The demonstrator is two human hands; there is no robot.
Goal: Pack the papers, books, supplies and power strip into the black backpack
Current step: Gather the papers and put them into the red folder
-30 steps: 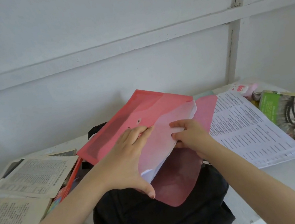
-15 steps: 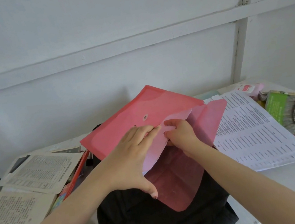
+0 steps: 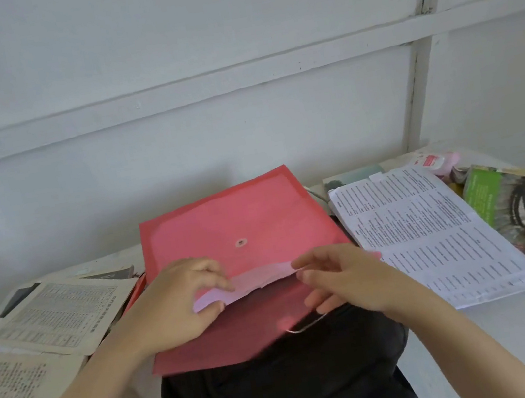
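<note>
L hand (image 3: 174, 305): thumb and fingers pinched on pale sheets (image 3: 250, 282) at their near edge, at mouth of red folder (image 3: 242, 233).
R hand (image 3: 348, 283): fingers loosely spread, nothing held. Tips just beside sheets' R end; contact not discernible.
Sheets: mostly tucked in, a strip showing betw. the hands.
Flap (image 3: 229, 340): open, lying nearer than the grip. Snap (image 3: 241, 242) just beyond it.
Folder is laid on backpack (image 3: 286, 389), beneath the grip; bag opening not seen.
Printed stack (image 3: 433, 232) R of grip; books (image 3: 48, 318) L of it.
Step judged: sheets being seated in folder, pre-packing.
Next, est.: strip to be pushed home w/o creasing, flap to be folded over and snapped, and backpack to be opened.
</note>
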